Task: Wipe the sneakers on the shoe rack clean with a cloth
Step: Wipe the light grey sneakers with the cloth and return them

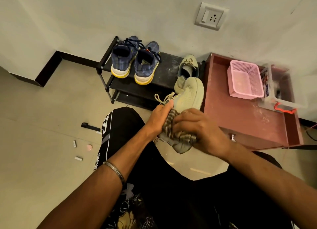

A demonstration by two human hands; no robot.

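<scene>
I hold a pale green sneaker (189, 96) in front of the black shoe rack (164, 71), toe pointing away from me. My left hand (158, 116) grips its left side near the laces. My right hand (197, 129) grips a striped brown cloth (173, 126) pressed against the shoe's heel half. The matching pale green sneaker (187, 66) lies on the rack's top shelf at the right. A pair of navy sneakers with yellow soles (135, 61) stands on the same shelf at the left, heels toward me.
A reddish-brown low cabinet (240, 115) stands right of the rack, carrying a pink basket (245, 79) and a clear plastic box (281, 91). Small bits and a black object (90, 126) lie on the tiled floor at the left. My knees frame the lower view.
</scene>
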